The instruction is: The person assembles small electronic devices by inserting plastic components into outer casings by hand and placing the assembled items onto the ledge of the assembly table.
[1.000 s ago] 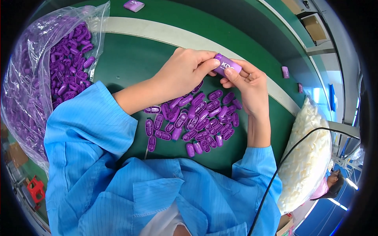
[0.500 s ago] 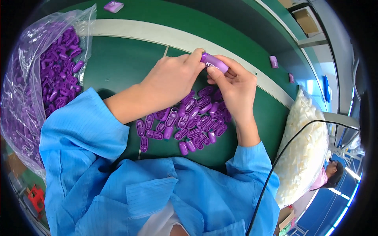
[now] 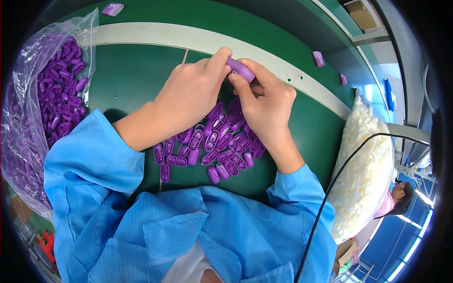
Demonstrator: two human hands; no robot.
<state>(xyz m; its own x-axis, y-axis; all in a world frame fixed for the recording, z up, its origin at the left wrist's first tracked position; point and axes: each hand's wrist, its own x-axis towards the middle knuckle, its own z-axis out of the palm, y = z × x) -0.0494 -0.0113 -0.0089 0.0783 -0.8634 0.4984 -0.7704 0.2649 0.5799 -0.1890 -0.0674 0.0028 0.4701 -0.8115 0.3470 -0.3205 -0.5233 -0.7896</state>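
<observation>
Above the far part of the pile, both my hands hold a light purple plastic casing with white printing on its side. My left hand pinches its left end between thumb and forefinger, and those fingers hide that end. My right hand grips the right end, with the thumb on the near side and the fingers curled behind. Beneath my hands lies a loose pile of darker purple oval plastic parts, several with their hollow side up. They rest on the green tabletop.
A clear plastic bag full of purple parts stands at left. At right bulges a clear bag of cream-white pieces, with a black cable before it. Light purple casings lie scattered beyond the pale strip. A person sits far right.
Both hands have shifted slightly left in view along with the casing. The casing is tilted more, and less of its printing shows. The darker purple end seen earlier is now covered by my left fingers.
</observation>
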